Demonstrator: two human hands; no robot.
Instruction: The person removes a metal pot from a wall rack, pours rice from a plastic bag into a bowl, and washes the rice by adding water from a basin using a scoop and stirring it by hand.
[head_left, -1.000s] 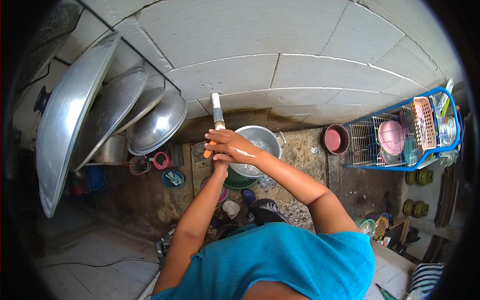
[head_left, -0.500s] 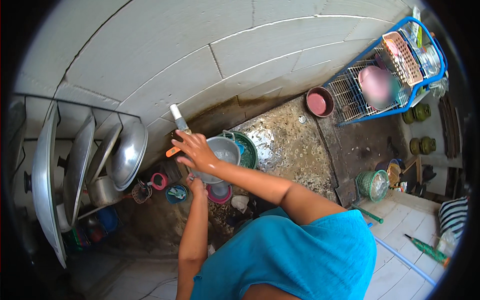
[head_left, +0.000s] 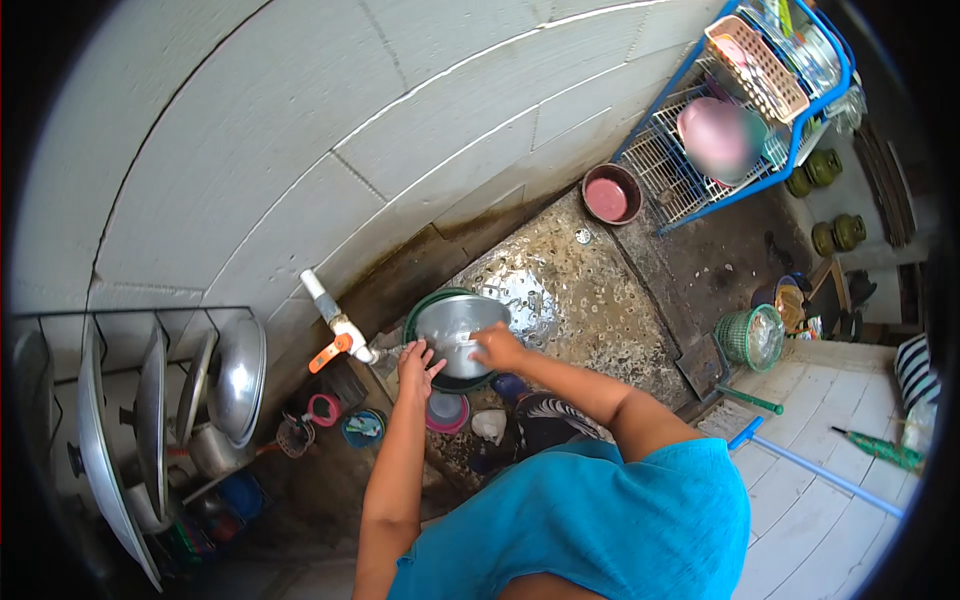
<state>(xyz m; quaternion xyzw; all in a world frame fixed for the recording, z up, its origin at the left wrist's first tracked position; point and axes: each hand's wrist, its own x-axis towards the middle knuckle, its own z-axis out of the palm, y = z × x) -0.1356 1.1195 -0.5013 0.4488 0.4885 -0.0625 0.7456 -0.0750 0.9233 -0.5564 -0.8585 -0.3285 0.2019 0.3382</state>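
A grey metal pot [head_left: 440,322] sits over a dark green basin [head_left: 413,313] on the wet floor by the wall. My right hand [head_left: 500,350] reaches over the pot's near right side. Its fingers are bent and smeared by motion, so their grip is unclear. At the pot's left edge, my left hand [head_left: 415,368] has its fingers spread and holds nothing. Left of that hand, a white tap [head_left: 348,335] with an orange handle [head_left: 329,354] juts from the wall.
A pink tub [head_left: 447,412], a blue container [head_left: 363,428] and a pink mug [head_left: 323,409] stand near my left forearm. Pot lids [head_left: 237,380] hang on a left rack. A dark red basin [head_left: 612,194] stands beside the blue-framed rack [head_left: 655,165].
My right hand has left the tap handle and come down to the pot. My left hand has let go of the pot's edge and spread its fingers. The view has shifted.
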